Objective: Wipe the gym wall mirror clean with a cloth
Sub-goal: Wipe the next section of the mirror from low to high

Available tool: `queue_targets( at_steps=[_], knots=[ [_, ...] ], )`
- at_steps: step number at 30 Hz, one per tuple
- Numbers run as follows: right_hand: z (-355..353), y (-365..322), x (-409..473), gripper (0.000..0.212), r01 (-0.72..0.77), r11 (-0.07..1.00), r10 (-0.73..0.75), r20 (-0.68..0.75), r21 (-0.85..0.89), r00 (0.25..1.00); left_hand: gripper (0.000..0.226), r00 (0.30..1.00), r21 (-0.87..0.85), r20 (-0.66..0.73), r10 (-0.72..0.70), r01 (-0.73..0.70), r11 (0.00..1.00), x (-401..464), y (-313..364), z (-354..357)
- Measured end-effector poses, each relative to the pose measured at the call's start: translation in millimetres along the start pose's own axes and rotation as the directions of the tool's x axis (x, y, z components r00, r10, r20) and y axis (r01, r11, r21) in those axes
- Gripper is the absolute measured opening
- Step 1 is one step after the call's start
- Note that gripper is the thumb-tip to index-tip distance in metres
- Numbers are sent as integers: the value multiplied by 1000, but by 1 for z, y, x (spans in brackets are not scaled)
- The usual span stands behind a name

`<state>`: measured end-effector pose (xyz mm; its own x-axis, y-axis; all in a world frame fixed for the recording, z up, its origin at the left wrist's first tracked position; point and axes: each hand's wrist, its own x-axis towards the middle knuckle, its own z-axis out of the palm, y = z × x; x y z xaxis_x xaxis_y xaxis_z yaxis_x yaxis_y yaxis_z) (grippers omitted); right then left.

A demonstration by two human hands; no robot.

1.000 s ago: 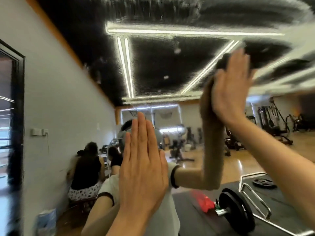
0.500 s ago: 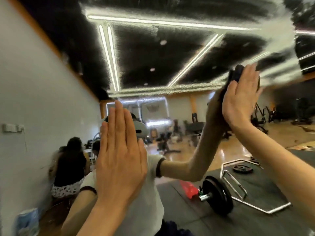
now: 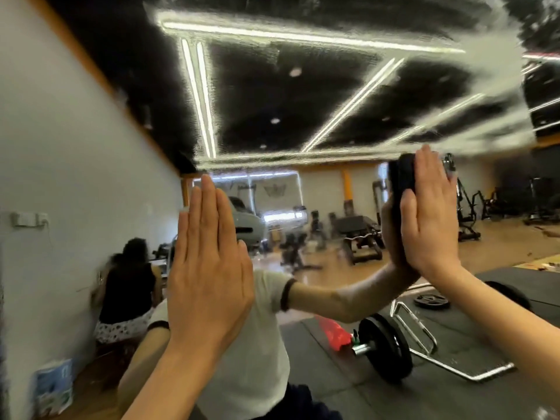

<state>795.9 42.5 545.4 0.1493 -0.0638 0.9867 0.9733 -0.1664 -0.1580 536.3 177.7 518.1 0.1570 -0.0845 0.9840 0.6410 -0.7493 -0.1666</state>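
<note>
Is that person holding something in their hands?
The right hand presses a dark cloth flat against the mirror, straight fingers over its back. The left hand holds nothing, flat on the glass.

Both palms lying flat against the mirror point(image 3: 303, 95), left hand point(image 3: 209, 265) standing low, right hand point(image 3: 430, 213) pressing the dark cloth point(image 3: 401, 174) higher, bare glass stretching between them, hazy smears spreading above across the upper mirror
</note>
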Motion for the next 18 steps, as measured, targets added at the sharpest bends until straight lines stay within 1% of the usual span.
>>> queue_targets(
  at_steps=[1, 2, 3, 4, 5, 6, 7, 8, 9, 10, 11, 12, 13, 14, 16, 18],
  knots=[
    [2, -3, -2, 62, -140, 990, 141, -60, 24, 988, 66, 1000, -2, 3, 5, -5, 1000, 0, 0, 0],
    [7, -17, -2, 62, -252, 966, 258, -117, 57, 959, 66, 1000, -2, 7, 7, -7, 1000, 0, -1, 0],
    [14, -38, -2, 62, -311, 946, 322, -156, 88, 934, 66, 1000, 0, 10, 6, -6, 1000, 1, -1, -1],
    [21, -63, -5, 62, -296, 949, 310, -172, 107, 935, 65, 1000, 2, 14, 5, -5, 1000, 1, -2, -1],
    [29, -90, -13, 61, -196, 975, 212, -165, 107, 963, 64, 1000, 1, 17, 5, -5, 1000, 1, -1, -1],
    [36, -114, -24, 58, -21, 996, 32, -131, 89, 991, 63, 1000, -7, 15, 6, -5, 1000, 1, -1, -1],
    [42, -132, -38, 54, 188, 979, -184, -62, 82, 981, 62, 1000, -18, 8, 6, -6, 1000, 2, -1, -2],
    [43, -142, -49, 51, 384, 919, -387, 16, 93, 922, 61, 1000, -26, 1, 5, -5, 1000, 2, -1, -2],
    [42, -140, -53, 51, 539, 836, -548, 87, 104, 832, 61, 1000, -26, -2, 7, -7, 1000, 2, 0, -2],
    [38, -127, -49, 53, 649, 754, -657, 135, 102, 742, 61, 1000, -20, -3, 13, -13, 1000, 2, 0, -2],
    [32, -109, -40, 56, 713, 695, -717, 155, 89, 679, 61, 1000, -14, 1, 15, -15, 1000, 2, 0, -3],
    [25, -87, -30, 58, 730, 679, -731, 166, 78, 662, 62, 1000, -12, 6, 12, -12, 1000, 2, -1, -3],
    [18, -62, -21, 59, 699, 711, -700, 170, 75, 694, 63, 1000, -15, 10, 10, -9, 1000, 2, -1, -3],
    [9, -34, -15, 59, 632, 772, -632, 171, 62, 756, 65, 1000, -22, 10, 6, -6, 1000, 3, -1, -3],
    [-10, 23, -13, 59, 436, 900, -429, 168, -2, 888, 64, 1000, -43, 11, 17, -16, 999, 4, 1, -3],
    [-22, 54, -19, 59, 203, 978, -196, 129, -40, 972, 63, 999, -49, 18, 46, -45, 998, 5, 1, -4]
  ],
)
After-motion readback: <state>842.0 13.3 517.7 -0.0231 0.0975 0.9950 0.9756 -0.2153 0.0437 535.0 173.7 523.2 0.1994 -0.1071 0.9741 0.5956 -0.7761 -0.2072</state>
